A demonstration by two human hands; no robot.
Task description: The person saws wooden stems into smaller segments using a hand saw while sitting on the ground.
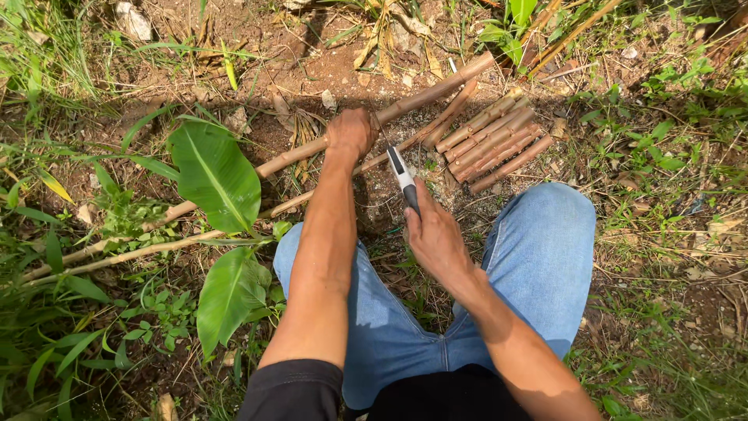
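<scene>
Nearest are the knees in blue jeans, the person squatting on bare earth. Just beyond the knees, the right hand is closed tight around the dark handle of a small saw, whose white part points up toward the long bamboo pole. The left hand is wrapped fully around that pole, knuckles up, pinning it where it crosses a thinner stick lying just nearer than the pole.

My worry is how close things are: the saw's working end sits just beside the left hand's fingers, and I would judge that a slip off the round, smooth pole could carry it into them. The pole also rests on loose ground, so it might roll under pressure and jam the cut.

Right of the pole's far end lies a neat row of short cut bamboo pieces. A broad green leaf overlaps the pole's left stretch.
</scene>
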